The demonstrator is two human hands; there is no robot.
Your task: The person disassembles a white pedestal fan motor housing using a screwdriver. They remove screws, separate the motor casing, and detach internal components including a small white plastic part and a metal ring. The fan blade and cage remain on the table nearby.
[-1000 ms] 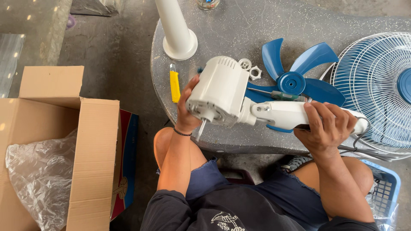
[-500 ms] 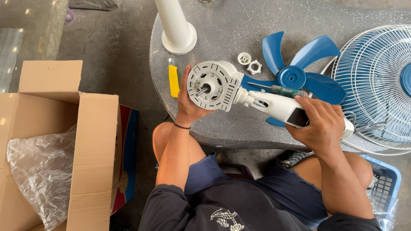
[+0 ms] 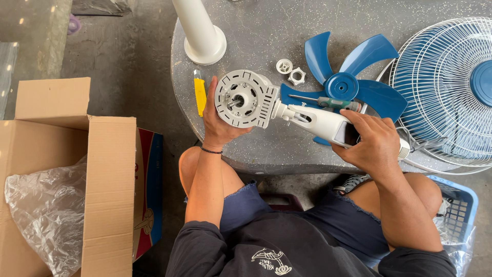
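My left hand (image 3: pixel 218 120) grips the round white motor housing (image 3: pixel 245 98) of a fan, its flat face with the shaft turned up toward me. My right hand (image 3: pixel 370 141) holds the white neck and control part (image 3: pixel 320 120) of the same piece. I hold it just above the near edge of a round grey stone table (image 3: pixel 256 31). A blue fan blade (image 3: pixel 353 82) lies behind it, with a green-handled screwdriver (image 3: pixel 330 102) resting on it. Two white plastic nuts (image 3: pixel 290 72) sit beside the blade.
A white stand pole with round foot (image 3: pixel 202 33) stands on the table; a yellow-handled tool (image 3: pixel 199 95) lies by my left hand. A white wire fan guard with blue centre (image 3: pixel 446 87) lies right. Open cardboard box with plastic wrap (image 3: pixel 61 179) sits left; blue basket (image 3: pixel 458 205) right.
I have turned the motor housing so its round front face with the shaft now points up at me, and shifted the piece slightly toward me. Both hands kept their hold.
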